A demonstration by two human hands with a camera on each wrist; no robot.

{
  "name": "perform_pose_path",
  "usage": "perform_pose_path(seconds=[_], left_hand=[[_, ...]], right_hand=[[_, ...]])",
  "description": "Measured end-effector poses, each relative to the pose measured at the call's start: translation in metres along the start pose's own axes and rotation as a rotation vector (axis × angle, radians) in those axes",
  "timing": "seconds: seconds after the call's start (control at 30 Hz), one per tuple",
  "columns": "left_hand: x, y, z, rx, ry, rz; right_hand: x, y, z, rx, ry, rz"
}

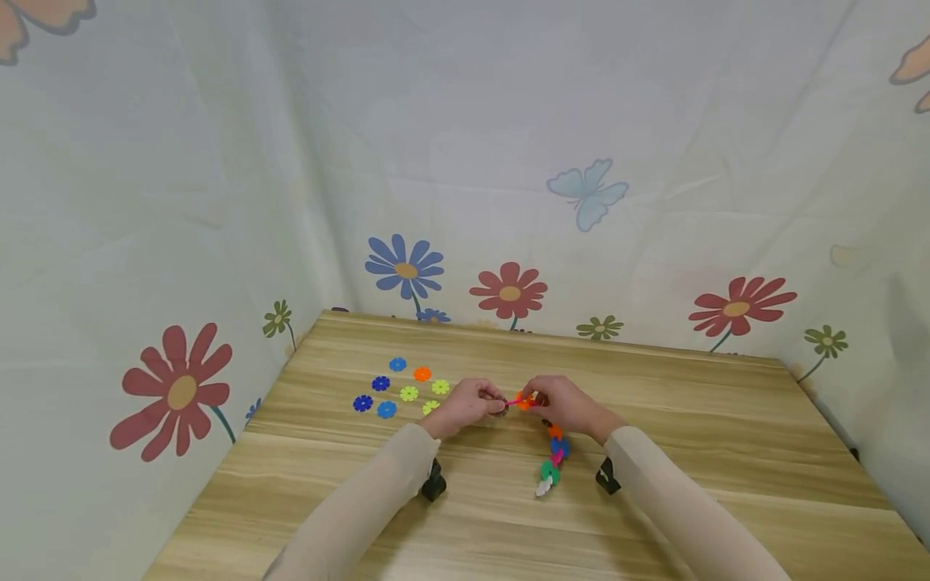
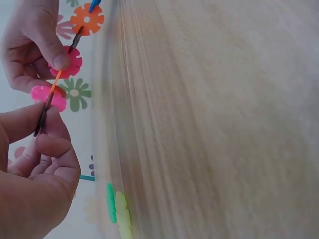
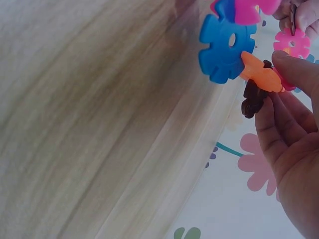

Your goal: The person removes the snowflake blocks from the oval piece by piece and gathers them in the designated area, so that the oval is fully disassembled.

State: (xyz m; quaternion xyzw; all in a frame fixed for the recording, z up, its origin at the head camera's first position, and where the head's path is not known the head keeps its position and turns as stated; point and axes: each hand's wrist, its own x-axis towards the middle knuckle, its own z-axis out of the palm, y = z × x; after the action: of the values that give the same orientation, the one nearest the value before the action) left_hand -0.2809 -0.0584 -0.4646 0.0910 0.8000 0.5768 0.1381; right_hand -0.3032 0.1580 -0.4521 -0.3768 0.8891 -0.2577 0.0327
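Note:
A chain of notched plastic snowflake discs runs between and below the hands. My left hand (image 1: 471,405) pinches a dark brown disc (image 2: 42,119) between thumb and fingers, at the chain's end against a pink disc (image 2: 49,97). The right hand (image 1: 572,405) grips the chain nearby, its thumb on another pink disc (image 2: 74,62). From there the chain trails toward the body, with an orange disc (image 3: 261,74), a blue disc (image 3: 224,47), a green disc (image 1: 550,473) and a white disc (image 1: 543,487). Fingers partly hide the joins.
Several loose discs lie left of the hands on the wooden table (image 1: 712,452), among them a dark blue disc (image 1: 362,403), an orange disc (image 1: 422,374) and a yellow disc (image 1: 409,394). A flower-printed curtain (image 1: 465,145) stands behind the table.

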Motion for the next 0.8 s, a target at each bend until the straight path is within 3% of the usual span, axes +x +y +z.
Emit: perform_pose_path(seconds=[0.47,0.8], left_hand=[[-0.0013,0.0082,0.0047,0.12,0.09,-0.002],[-0.0025,0.0076,0.0084,0.137,0.135,0.0]], right_hand=[[0.0001,0.0021,0.0002,-0.001,-0.009,-0.025],[0.0002,0.0014,-0.001,-0.009,-0.014,-0.024]])
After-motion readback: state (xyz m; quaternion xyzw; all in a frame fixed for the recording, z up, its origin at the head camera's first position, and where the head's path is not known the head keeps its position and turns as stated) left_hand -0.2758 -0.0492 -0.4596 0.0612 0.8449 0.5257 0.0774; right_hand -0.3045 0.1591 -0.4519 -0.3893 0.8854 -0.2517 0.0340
